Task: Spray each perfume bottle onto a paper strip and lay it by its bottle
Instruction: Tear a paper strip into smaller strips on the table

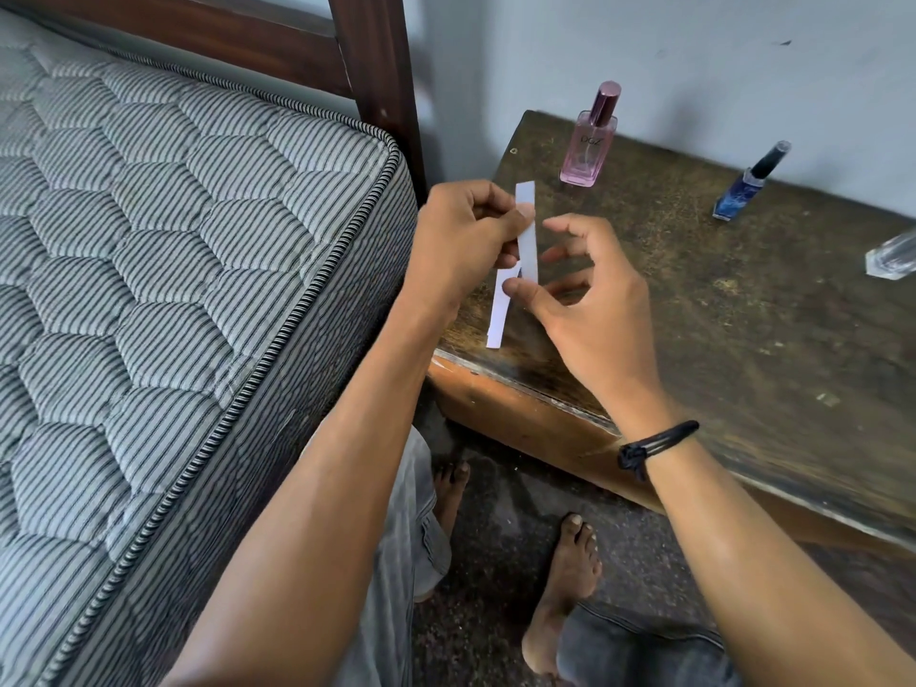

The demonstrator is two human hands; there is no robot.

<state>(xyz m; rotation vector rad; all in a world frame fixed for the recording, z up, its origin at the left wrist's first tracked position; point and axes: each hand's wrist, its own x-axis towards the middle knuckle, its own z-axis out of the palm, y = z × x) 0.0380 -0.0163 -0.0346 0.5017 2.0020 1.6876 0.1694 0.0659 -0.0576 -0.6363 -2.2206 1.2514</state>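
Note:
My left hand (461,235) pinches white paper strips (526,250) over the left end of the worn wooden table (718,314); at least two strips overlap, one hanging lower. My right hand (585,295) is beside them, fingers curled, its thumb touching the lower strip. A pink perfume bottle (590,141) with a mauve cap stands at the back left of the table. A slim blue bottle (748,185) with a dark cap stands to its right. A clear glass bottle (892,255) is cut off by the right edge.
A striped quilted mattress (173,265) on a dark wooden bed frame (376,81) lies close on the left. A pale wall (694,52) backs the table. My bare feet (565,587) stand on the dark floor below the table's front edge.

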